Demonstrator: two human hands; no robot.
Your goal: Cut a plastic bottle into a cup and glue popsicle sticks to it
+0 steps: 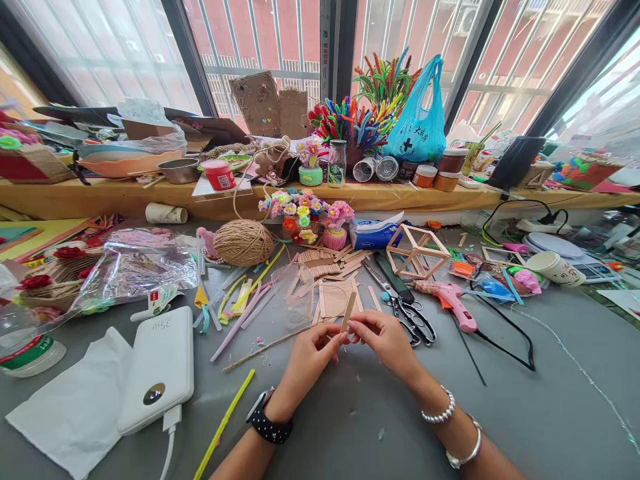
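A flat wooden craft stick (349, 311) stands tilted up between my two hands. My left hand (316, 350) pinches it low down between thumb and fingers. On the other side, my right hand (385, 341) is closed in a pinch at the stick's lower end, where the fingertips hide the contact. Just beyond lie craft sticks joined into a flat panel (336, 298) and a loose pile of sticks (320, 264). An open cube frame of sticks (419, 252) rests farther back. Scissors (411, 317) lie beyond my right hand, beside a pink glue gun (450, 303).
A white power bank (159, 370) with a cable lies left on white tissue (75, 407). Behind are a twine ball (243, 242), pipe-cleaner flowers (295, 210) and a tissue pack (375, 231). The glue gun's black cord (530, 347) loops at right. A crowded ledge (225, 203) runs along the window.
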